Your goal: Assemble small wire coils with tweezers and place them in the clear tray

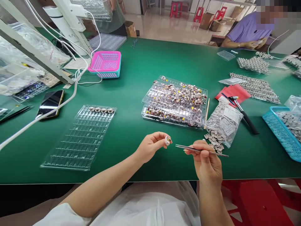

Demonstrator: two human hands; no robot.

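Note:
My left hand (152, 145) pinches a small white ring-shaped part (167, 140) between its fingertips, above the green table's front edge. My right hand (207, 160) grips metal tweezers (199, 150), their tips pointing left toward the part with a small gap between. A clear compartment tray (80, 138) lies to the left with several small parts in its top row. Stacked clear trays full of parts (175, 100) sit ahead. An open plastic bag (223, 122) spills small parts beside my right hand.
A phone (50, 103) and white cables lie at left, near a pink basket (105, 62). A blue basket (282, 131), a red sheet and a black tool lie at right. Another person in a purple shirt (246, 31) works at the far right corner.

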